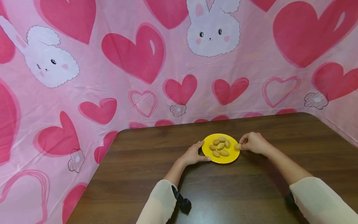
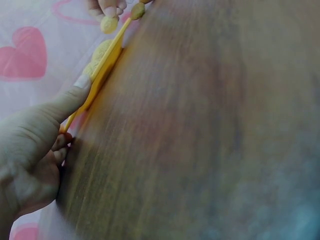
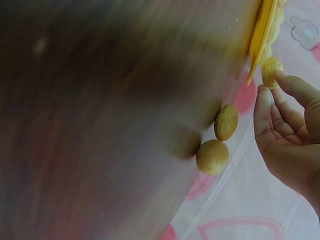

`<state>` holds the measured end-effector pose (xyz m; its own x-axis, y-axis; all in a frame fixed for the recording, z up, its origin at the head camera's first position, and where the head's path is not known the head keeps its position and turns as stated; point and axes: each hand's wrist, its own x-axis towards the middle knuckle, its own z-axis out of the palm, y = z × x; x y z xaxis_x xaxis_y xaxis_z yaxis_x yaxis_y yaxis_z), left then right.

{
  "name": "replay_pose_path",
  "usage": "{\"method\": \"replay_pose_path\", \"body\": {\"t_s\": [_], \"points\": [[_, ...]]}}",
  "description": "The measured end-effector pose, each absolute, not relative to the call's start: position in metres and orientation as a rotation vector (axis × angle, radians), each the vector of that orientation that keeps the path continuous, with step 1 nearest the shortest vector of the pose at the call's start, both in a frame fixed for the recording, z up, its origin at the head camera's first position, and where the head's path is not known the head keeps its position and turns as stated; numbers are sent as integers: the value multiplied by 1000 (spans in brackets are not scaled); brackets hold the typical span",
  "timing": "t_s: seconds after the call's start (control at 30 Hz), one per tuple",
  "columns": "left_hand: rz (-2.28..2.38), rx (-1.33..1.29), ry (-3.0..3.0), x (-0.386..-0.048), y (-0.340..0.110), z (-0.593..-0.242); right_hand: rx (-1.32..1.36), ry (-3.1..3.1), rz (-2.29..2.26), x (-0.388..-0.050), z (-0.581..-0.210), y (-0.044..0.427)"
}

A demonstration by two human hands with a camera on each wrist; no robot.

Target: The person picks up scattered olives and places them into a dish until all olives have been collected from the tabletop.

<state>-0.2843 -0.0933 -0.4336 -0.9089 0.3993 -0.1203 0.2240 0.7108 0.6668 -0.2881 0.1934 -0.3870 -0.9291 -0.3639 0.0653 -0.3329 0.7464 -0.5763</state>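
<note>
A round yellow plate (image 1: 207,155) sits on the table with several small oval, tan, nut-like pieces (image 1: 224,152) spread over it; their exact kind is unclear. My left hand (image 1: 193,154) holds the plate at its left side, the thumb along the near rim and the fingers at the far left rim. At the right rim, my right hand (image 1: 255,143) pinches one tan piece (image 3: 271,72) between thumb and fingertips, just above the plate's edge. Two more oval pieces (image 3: 226,122) lie on the table near the right hand; in the head view that hand hides them.
The brown wooden table (image 1: 134,174) extends around the plate, its far edge close behind. Beyond it hangs a pink cloth (image 1: 117,71) printed with hearts and rabbits. A black strap device (image 1: 183,202) is worn at the left wrist. Pale sleeves cover both forearms.
</note>
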Motion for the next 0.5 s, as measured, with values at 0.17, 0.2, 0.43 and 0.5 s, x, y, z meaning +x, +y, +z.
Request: {"method": "replay_pose_path", "body": {"t_s": [0.17,0.2,0.43,0.5], "points": [[992,491,2661,-284,-93,-434,-617,2890,-875,-289,-386,185],[992,491,2661,-284,-93,-434,-622,2889,-868,-289,-386,184],[994,486,2657,-284,-93,-433,-651,2869,-853,-292,-387,175],[993,488,2657,-284,-93,-433,-650,2867,-852,-293,-387,173]]}}
